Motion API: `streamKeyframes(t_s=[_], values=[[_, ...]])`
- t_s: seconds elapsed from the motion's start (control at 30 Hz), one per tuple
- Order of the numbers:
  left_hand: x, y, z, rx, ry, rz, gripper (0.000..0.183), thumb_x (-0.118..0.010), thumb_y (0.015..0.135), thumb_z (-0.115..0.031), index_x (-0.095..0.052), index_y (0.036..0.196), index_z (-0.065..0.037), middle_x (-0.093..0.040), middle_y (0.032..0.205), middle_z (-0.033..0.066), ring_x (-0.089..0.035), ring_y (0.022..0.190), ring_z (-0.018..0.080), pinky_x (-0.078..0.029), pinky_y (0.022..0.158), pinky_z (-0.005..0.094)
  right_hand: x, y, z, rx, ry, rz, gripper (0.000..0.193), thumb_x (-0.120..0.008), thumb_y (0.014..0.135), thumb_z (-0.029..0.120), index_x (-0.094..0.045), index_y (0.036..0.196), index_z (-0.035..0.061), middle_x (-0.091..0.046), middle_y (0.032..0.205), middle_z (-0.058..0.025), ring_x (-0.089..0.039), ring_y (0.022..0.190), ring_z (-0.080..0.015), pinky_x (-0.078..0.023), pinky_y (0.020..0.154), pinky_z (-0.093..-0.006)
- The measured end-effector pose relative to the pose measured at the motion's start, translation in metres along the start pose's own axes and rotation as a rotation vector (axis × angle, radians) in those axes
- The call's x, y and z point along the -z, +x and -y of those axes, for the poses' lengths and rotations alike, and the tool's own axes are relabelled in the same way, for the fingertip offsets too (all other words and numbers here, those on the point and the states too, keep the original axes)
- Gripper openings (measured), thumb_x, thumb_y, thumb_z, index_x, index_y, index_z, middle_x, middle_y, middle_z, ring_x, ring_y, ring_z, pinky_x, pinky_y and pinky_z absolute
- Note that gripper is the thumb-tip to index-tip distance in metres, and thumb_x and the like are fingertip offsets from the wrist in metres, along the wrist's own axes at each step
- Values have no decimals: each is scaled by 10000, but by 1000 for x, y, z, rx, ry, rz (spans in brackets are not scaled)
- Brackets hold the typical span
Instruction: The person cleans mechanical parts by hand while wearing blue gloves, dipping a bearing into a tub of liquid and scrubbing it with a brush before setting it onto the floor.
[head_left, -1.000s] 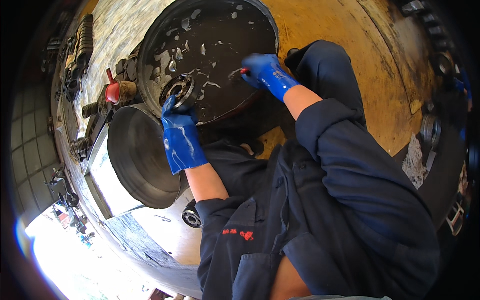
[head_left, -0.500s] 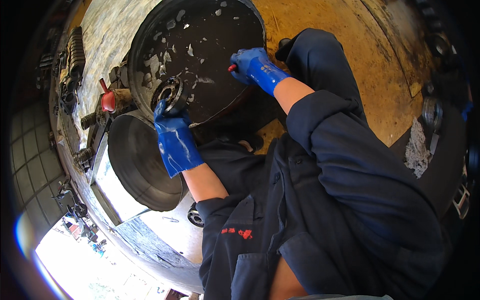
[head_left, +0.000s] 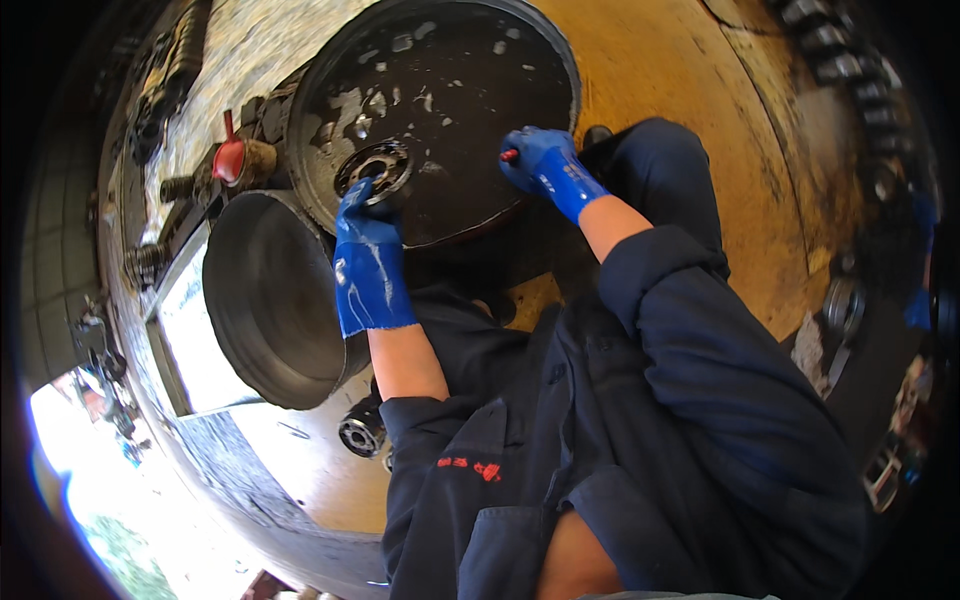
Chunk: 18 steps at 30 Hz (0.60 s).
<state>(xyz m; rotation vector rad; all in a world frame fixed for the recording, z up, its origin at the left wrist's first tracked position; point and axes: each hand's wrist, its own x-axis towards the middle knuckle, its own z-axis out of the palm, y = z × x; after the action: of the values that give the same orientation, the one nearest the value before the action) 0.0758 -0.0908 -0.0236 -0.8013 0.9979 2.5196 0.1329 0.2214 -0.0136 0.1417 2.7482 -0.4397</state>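
My left hand (head_left: 370, 270), in a blue rubber glove, grips a round metal ring part (head_left: 402, 168) by its near edge. It looks like a bearing or hub with holes around its face, and is tilted over the left side of a wide round pan (head_left: 308, 112). Dark liquid with whitish patches of foam or glare fills the pan. My right hand (head_left: 555, 172), gloved the same way, is closed around a tool with a red handle end (head_left: 509, 156) at the pan's right edge. The rest of that tool is hidden by the hand.
A dark, empty-looking metal drum (head_left: 265, 300) lies open left of my left forearm. A red can-like object (head_left: 229, 160) stands beyond it among metal shafts. Another round metal part (head_left: 362, 432) rests by my left elbow. Toothed or lobed metal parts (head_left: 838, 66) line the far right.
The whole view has shifted, so the pan and both hands appear further right. The ring part in my left hand now shows its face more. Both hands keep their grips.
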Motion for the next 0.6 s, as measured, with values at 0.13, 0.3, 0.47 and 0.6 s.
streamKeyframes(t_s=[0.13, 0.3, 0.47, 0.6], values=[[-16, -21, 12, -79, -25, 87, 222, -718, 821, 7, -702, 1038, -34, -732, 1047, 87, -709, 958, 243, -621, 836, 369, 13, -6, 6, -37, -9, 84, 369, -553, 956, 412, -704, 1234, 222, -670, 1323, -89, -643, 1250, -272, -509, 1059, -424], [-9, -20, 6, -133, -61, 10, 360, -706, 790, 58, -675, 1140, -22, -727, 1060, 93, -708, 940, 239, -605, 840, 377, -1, 5, 9, 2, -76, 43, 351, -554, 961, 417, -715, 1216, 236, -683, 1301, -103, -667, 1208, -296, -518, 1046, -422], [-28, -36, 12, -279, -6, 65, 471, -694, 766, 82, -645, 1222, -24, -722, 1034, 83, -709, 899, 234, -593, 826, 354, -5, 4, 7, -12, -84, 50, 354, -551, 974, 421, -715, 1220, 227, -683, 1314, -105, -674, 1195, -308, -531, 1027, -430], [-41, -49, 7, -339, 33, 77, 366, -719, 762, 47, -688, 1114, -49, -703, 900, 41, -636, 725, 181, -515, 680, 314, -12, 7, 2, 18, -88, -38, 303, -561, 955, 398, -742, 1120, 218, -726, 1199, -110, -691, 1118, -340, -560, 966, -449]])
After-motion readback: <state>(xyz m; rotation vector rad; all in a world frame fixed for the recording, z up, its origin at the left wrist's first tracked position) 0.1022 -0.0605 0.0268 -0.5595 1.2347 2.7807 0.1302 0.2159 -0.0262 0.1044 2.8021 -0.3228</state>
